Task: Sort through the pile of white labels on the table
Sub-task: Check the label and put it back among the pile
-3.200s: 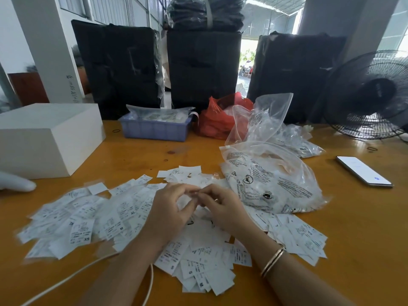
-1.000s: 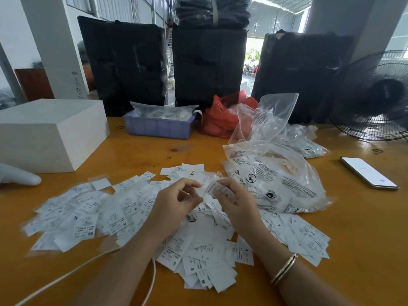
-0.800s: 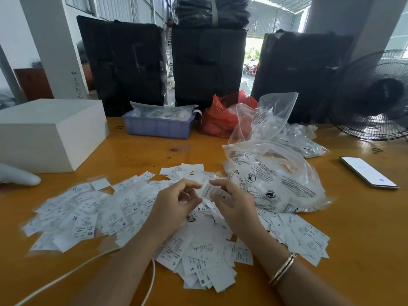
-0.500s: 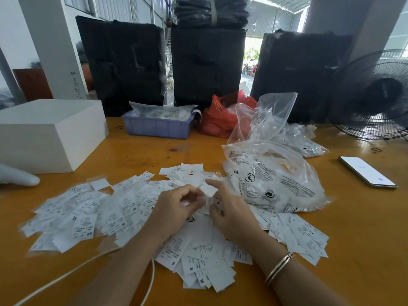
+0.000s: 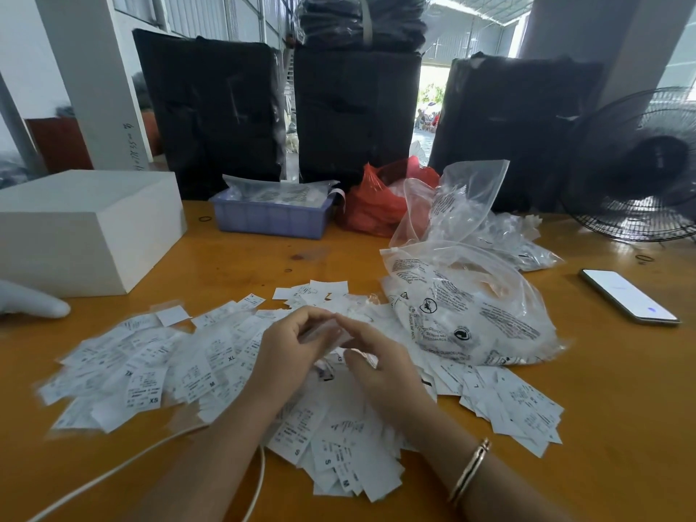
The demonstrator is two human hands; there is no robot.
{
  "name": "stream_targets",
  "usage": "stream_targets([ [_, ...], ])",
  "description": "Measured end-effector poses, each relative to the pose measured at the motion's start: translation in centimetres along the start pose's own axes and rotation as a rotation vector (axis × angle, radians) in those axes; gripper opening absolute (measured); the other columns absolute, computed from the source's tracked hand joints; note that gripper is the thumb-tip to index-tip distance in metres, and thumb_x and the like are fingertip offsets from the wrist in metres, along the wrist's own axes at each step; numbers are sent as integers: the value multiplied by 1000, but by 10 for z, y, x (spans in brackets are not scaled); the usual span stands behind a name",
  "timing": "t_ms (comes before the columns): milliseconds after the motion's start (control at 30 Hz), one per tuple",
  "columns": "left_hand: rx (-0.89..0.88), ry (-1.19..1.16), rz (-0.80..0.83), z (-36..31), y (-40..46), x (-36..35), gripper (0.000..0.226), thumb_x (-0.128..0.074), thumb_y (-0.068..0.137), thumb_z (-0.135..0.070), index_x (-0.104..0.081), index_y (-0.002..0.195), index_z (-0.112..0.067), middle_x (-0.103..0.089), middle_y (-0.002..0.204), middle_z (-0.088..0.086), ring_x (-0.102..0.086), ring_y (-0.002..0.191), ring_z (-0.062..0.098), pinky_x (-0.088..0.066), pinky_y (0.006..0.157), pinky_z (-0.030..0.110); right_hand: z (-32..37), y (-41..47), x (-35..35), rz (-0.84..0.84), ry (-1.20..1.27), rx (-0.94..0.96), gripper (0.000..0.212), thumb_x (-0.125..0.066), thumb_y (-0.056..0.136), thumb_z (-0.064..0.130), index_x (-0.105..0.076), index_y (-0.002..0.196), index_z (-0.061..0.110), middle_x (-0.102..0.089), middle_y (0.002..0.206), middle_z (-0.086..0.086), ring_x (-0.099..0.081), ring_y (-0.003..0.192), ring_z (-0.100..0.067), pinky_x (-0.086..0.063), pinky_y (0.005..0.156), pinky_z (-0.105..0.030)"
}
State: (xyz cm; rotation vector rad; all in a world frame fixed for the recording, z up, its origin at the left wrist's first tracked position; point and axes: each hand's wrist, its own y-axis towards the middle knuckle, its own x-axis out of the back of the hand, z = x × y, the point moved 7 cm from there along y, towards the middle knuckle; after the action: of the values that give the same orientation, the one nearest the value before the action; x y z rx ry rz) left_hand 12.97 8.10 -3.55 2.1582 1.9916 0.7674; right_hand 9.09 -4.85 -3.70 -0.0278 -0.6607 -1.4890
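Wood table (image 5: 621, 389) — labels (image 5: 150, 374), bags (image 5: 470, 310), phone (image 5: 628, 296), box (image 5: 79, 231).

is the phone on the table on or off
On. The phone lies flat, face up on the table to the right of the clear bags, and its screen glows white.

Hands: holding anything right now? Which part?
Left hand and right hand meet above the label pile, pinching a white label between the fingertips. It is blurred; the exact edge held cannot be told.
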Motion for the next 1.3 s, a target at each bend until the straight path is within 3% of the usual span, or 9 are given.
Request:
stream_targets([
  [200,34,59,-152,0,1,16,7,-67,86,-27,-65,90,-32,-69,84,-17,-62,84,-8,-49,66,8,-1,5,10,0,8,-61,51,-52,94,7,-43,132,40,-52,126,17,-49,113,5,-43,95,-15],
  [333,15,300,-405,-5,0,42,13,-63,89,-17,-64,102,-20,-60,89,-13,-55,71,-2,-43,53,10,-6,25,74,-395,-4,-59,32,-47,95,6,-58,117,27,-63,111,2,-51,61,6,-43,53,-9],
  [433,25,458,-454,-1,3,55,22,-64,87,-8,-63,108,-12,-61,99,-1,-51,75,5,-34,55,10,-29,41,121,-576,-126,-151,33,-45,93,0,-64,109,23,-63,113,-4,-42,46,-2,-35,39,-11],
  [600,126,693,-413,13,5,65,27,-66,85,-10,-63,112,-16,-59,112,6,-51,76,14,-39,54,18,-68,65,160,-416,-625,-313,30,-48,91,2,-71,106,13,-66,117,-4,-57,87,-13,-41,73,-21],
  [733,57,849,-455,4,5,68,24,-70,81,-10,-68,104,-16,-57,121,9,-53,105,28,-46,82,41,-102,72,153,-67,-870,-475,31,-57,92,24,-65,120,14,-63,124,-9,-55,114,-25,-43,92,-32],
  [867,-206,821,-424,-15,4,50,18,-71,77,-2,-70,93,-10,-61,114,14,-57,101,32,-44,81,40,-97,68,156,-300,-656,-385,23,-59,88,12,-71,107,5,-70,107,-13,-63,89,-26,-51,77,-30],
  [933,-302,783,-354,-22,2,37,17,-70,77,0,-71,91,-10,-63,108,11,-59,98,27,-43,82,36,-90,63,158,-419,-589,-315,22,-57,89,6,-72,105,6,-72,102,-10,-59,72,-17,-45,61,-22],
  [1067,-428,694,-217,-31,-5,12,19,-72,77,2,-73,89,-12,-65,99,4,-60,96,21,-42,87,33,-63,54,153,-588,-308,-149,22,-58,88,0,-71,105,9,-70,99,-7,-51,61,-6,-41,54,-10],
  [1300,-225,354,-43,-21,-6,-2,23,-48,94,-31,-66,108,-24,-61,105,-16,-54,103,-1,-44,90,23,-15,36,78,-315,312,-98,27,-52,92,5,-60,106,26,-70,80,0,-63,62,-8,-51,57,-18],
])
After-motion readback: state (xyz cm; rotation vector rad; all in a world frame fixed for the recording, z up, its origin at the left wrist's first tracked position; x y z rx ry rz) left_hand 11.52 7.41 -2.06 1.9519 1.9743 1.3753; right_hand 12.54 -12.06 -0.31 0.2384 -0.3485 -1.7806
